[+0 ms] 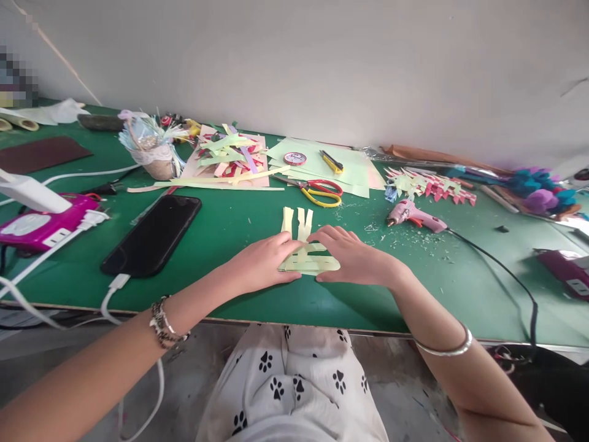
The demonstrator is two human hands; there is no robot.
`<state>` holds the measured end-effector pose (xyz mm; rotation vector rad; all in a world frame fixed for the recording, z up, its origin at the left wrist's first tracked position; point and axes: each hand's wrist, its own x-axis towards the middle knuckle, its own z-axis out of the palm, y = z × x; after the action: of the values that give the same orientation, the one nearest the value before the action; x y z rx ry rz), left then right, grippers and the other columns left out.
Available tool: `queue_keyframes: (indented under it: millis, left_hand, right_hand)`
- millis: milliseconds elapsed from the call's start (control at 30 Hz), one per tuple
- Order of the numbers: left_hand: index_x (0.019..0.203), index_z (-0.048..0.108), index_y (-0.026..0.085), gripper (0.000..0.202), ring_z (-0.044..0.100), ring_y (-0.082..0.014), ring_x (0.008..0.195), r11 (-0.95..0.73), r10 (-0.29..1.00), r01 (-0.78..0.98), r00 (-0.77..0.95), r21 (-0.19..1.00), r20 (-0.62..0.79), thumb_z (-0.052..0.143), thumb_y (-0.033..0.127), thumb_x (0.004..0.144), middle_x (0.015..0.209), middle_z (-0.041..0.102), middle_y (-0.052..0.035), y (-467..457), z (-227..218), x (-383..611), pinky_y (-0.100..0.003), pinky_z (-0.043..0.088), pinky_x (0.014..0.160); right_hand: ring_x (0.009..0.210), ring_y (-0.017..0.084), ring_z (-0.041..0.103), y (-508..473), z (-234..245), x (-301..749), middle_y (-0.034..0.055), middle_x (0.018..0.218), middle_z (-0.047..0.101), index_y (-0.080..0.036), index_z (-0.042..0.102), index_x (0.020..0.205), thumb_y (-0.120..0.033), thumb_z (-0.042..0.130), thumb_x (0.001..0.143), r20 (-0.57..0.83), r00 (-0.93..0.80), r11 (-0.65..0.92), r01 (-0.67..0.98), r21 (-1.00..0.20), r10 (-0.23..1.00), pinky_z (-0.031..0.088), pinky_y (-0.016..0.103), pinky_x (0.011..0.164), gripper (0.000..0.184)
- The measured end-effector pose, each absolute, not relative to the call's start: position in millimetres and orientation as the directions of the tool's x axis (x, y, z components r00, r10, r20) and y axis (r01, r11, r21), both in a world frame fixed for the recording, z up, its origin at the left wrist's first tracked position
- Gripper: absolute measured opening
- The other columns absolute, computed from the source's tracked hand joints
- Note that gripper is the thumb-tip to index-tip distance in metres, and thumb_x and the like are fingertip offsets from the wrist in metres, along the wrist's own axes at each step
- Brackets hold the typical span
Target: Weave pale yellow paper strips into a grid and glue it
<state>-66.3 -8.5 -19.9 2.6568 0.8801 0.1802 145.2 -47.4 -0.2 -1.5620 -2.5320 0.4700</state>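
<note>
Pale yellow paper strips (304, 245) lie interlaced on the green table (230, 227), their ends sticking out toward the wall. My left hand (264, 261) rests on the strips' left side, fingers curled down and pinching them. My right hand (352, 255) lies flat over the right side, fingers stretched out and pressing on the strips. Both hands touch the same woven piece near the table's front edge.
Yellow-and-red scissors (322, 191), a pink glue gun (411, 215) with its black cord, a black phone (154, 233) on a charger, a magenta power strip (43, 221), a cup of paper scraps (154, 150), stacked green sheets (322, 162) and cut paper shapes (430, 184) crowd the table.
</note>
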Motion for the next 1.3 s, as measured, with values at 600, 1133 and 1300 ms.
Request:
queue_keyframes:
  millis: [600,1133,1300]
  left_hand:
    - [0.119,0.049,0.023,0.047,0.058,-0.0155,0.073,-0.726,0.637,0.578,0.77,0.373,0.046,0.054,0.049,0.08,0.105,0.054,-0.0053,-7,-20,-92,-0.023,0.043,0.055]
    - [0.11,0.052,0.016,0.057,0.057,-0.0229,0.086,-0.759,0.648,0.609,0.742,0.231,0.171,0.053,0.061,0.075,0.095,0.059,-0.0082,-26,-24,-89,-0.03,0.046,0.068]
    - [0.121,0.046,0.02,0.066,0.055,-0.0246,0.095,-0.698,0.691,0.633,0.719,0.336,0.081,0.054,0.063,0.072,0.111,0.053,-0.0093,-19,-23,-101,-0.033,0.048,0.074]
  right_hand:
    - [0.098,0.026,0.05,-50,-8,132,0.0071,0.106,0.054,-0.026,0.044,0.12,-0.042,0.057,0.078,0.021,-0.544,0.527,0.803,-0.277,0.839,0.036,0.045,0.084,0.047]
    - [0.097,0.023,0.047,-52,-10,125,0.008,0.108,0.05,-0.021,0.052,0.113,-0.047,0.056,0.078,0.037,-0.597,0.589,0.777,-0.221,0.801,0.028,0.045,0.089,0.044]
    - [0.1,0.024,0.044,-50,-13,123,0.0083,0.111,0.049,-0.021,0.052,0.11,-0.047,0.056,0.076,0.051,-0.59,0.581,0.77,-0.264,0.806,0.026,0.046,0.093,0.043]
